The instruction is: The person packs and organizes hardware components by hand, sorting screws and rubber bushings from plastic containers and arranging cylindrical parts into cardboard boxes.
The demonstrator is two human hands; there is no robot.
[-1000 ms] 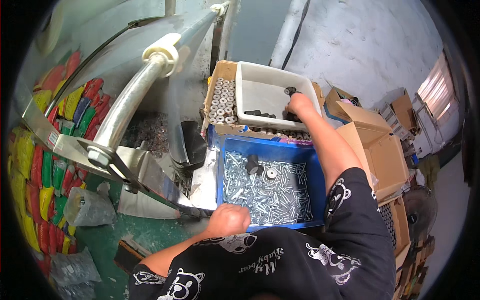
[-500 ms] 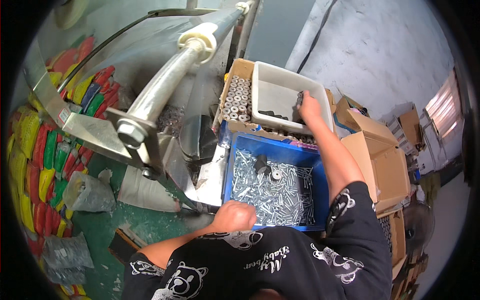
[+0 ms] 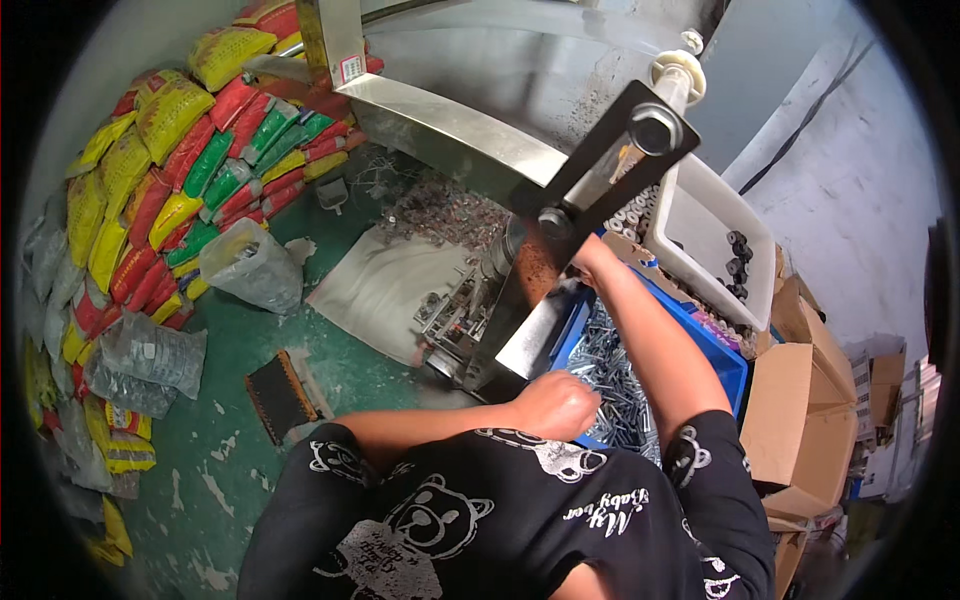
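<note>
My left hand point(image 3: 558, 405) is a closed fist at the near left edge of the blue bin point(image 3: 735, 368). Whatever its fingers hold, if anything, is hidden. Loose metal screws point(image 3: 612, 375) fill the bin below my right forearm. My right hand point(image 3: 592, 256) reaches to the bin's far left corner, beside the machine's dark metal plate point(image 3: 625, 155), which hides its fingers. Beyond the bin stands a white plastic tray point(image 3: 690, 215) with several black round parts point(image 3: 738, 262) along its right side. Pale ring-shaped pieces point(image 3: 632, 212) stand in rows left of the tray.
The machine's steel arm point(image 3: 450, 120) crosses the upper middle. Colourful filled bags point(image 3: 170, 180) are stacked at left. Clear plastic bags point(image 3: 252, 265) and a dark flat piece point(image 3: 275, 400) lie on the green floor. Open cardboard boxes point(image 3: 790, 415) stand at right.
The view has turned left. My right hand has left the white tray and come back to the machine plate. My left fist remains by the bin's near edge.
</note>
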